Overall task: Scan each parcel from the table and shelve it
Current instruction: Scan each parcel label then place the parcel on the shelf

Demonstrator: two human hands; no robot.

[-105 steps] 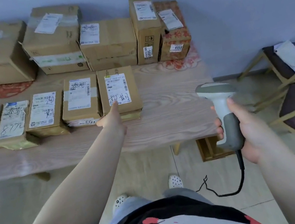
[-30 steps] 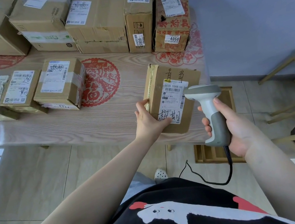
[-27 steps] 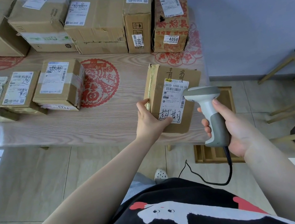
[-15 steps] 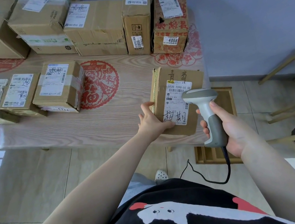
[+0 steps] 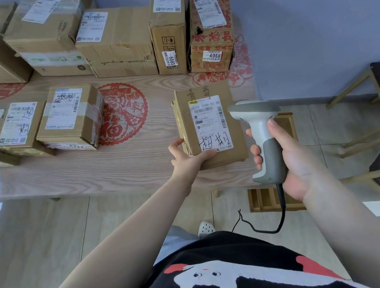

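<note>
With the label facing up, the parcel (image 5: pixel 208 125) sits in the left hand (image 5: pixel 188 160) at the near right end of the table (image 5: pixel 102 166), scanner (image 5: pixel 262 136) poised just beside it
Left hand is clamped on the parcel's lower left corner, thumb across the bottom of its white label (image 5: pixel 210 124), fingers curled up the left edge; whether the box rests flat on the wood or is tipped off it, I cannot tell. Right hand (image 5: pixel 292 162) is wrapped tight round the scanner's grey grip, its pale head level with the label's right side, black cable (image 5: pixel 271 224) trailing down. Further left, a row of small boxes (image 5: pixel 70 118) lines the front; taller cartons (image 5: pixel 116 40) stand against the wall
</note>
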